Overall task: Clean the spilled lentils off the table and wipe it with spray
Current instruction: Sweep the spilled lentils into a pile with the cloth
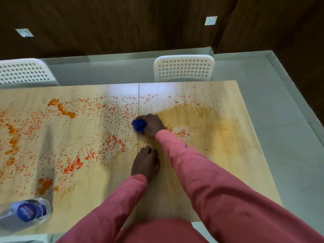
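Observation:
Orange lentils (pixel 73 137) lie scattered over the left and middle of the light wooden table (pixel 236 172), with thicker clumps at the far left. My right hand (pixel 153 126) grips a bunched blue cloth (pixel 139 125) and presses it on the table near the centre seam. To the right of that hand the wood shows a smeared yellowish patch (pixel 201 123) with few lentils. My left hand (pixel 145 162) rests on the table closer to me, fingers bent downward, holding nothing. A clear bottle with a blue label (pixel 28 212) lies at the table's near left corner.
Two white perforated chairs stand at the table's far side, one at the left (pixel 24 72), one near the middle (pixel 184 68). Grey floor surrounds the table, and a dark wooden wall rises behind. The table's right edge runs diagonally at the right.

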